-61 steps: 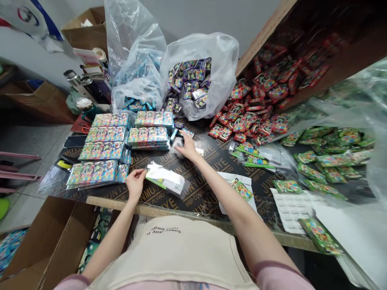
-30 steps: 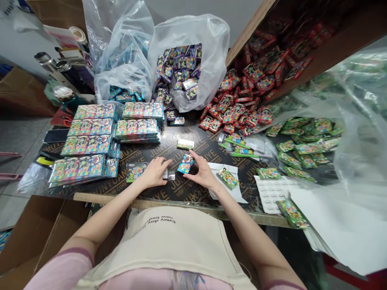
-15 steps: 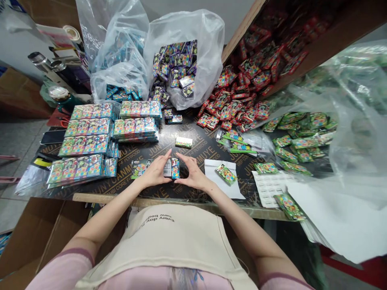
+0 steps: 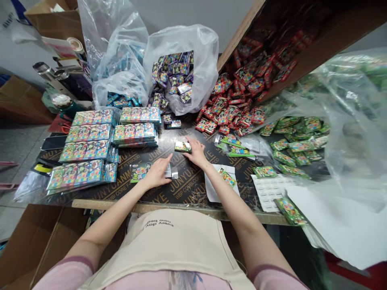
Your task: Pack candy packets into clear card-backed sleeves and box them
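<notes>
My left hand (image 4: 157,173) lies over a clear plastic packet (image 4: 139,170) with a green printed header. Its thumb and forefinger are spread apart, and the packet's open-looking clear end (image 4: 174,173) shows between them. What lies under the palm is hidden. Farther forward, my right hand (image 4: 196,152) has its thumb and fingers around the right end of a small green candy-type box (image 4: 182,147), which rests on the table with its pale top edge showing.
Stacked filled packs (image 4: 87,139) stand at left. Behind are bags of blue boxes (image 4: 122,100) and purple boxes (image 4: 173,76), plus a heap of red boxes (image 4: 226,108). Green boxes (image 4: 302,145) spill from a bag at right. Printed packets (image 4: 237,147) and white paper (image 4: 213,189) lie nearer.
My right hand has moved forward from the packet to the green box and taken hold of it. The blue box between my hands is out of sight; my left hand stays by the packet.
</notes>
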The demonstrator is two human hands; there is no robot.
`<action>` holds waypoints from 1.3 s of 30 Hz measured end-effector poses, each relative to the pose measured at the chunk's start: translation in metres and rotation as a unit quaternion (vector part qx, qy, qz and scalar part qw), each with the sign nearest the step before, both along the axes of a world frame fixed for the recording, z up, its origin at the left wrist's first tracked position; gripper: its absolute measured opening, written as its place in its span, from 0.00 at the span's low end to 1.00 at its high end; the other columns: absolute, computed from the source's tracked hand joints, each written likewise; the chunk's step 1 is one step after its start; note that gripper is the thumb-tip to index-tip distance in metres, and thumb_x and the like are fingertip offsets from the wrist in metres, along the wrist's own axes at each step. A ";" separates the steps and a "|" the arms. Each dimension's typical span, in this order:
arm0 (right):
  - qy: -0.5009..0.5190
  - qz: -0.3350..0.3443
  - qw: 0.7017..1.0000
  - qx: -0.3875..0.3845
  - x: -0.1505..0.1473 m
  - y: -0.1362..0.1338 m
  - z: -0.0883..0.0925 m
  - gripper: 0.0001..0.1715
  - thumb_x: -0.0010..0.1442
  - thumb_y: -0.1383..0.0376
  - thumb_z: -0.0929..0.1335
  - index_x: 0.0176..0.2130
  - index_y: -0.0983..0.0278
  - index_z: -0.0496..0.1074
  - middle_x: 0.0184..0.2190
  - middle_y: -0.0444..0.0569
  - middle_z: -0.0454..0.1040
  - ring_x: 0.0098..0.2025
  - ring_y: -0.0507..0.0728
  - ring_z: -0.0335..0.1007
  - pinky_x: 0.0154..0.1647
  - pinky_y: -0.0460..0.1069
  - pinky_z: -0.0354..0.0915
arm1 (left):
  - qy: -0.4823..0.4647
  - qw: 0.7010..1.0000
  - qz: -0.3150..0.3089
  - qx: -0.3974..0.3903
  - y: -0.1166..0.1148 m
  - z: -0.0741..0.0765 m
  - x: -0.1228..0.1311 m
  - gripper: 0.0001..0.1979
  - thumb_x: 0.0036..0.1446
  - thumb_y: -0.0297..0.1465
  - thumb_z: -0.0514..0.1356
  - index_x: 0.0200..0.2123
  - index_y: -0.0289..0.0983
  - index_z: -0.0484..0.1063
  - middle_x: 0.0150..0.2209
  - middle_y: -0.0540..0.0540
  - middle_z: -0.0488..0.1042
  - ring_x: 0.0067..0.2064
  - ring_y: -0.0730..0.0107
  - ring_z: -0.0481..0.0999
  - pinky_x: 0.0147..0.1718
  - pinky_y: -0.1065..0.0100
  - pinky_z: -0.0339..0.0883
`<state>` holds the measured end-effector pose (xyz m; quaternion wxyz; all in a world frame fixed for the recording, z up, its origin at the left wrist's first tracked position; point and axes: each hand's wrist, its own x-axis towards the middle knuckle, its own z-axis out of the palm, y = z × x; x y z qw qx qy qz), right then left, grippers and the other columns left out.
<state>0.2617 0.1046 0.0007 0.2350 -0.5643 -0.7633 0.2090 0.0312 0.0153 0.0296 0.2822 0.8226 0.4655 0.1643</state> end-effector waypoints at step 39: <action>0.057 0.093 0.988 0.106 -0.058 0.099 0.012 0.20 0.59 0.72 0.59 0.46 0.65 0.74 0.50 0.56 0.74 0.53 0.59 0.69 0.57 0.57 0.63 | -0.158 0.968 0.129 -0.144 0.002 0.004 -0.019 0.38 0.40 0.41 0.71 0.56 0.40 0.67 0.55 0.38 0.68 0.57 0.52 0.66 0.60 0.49 0.54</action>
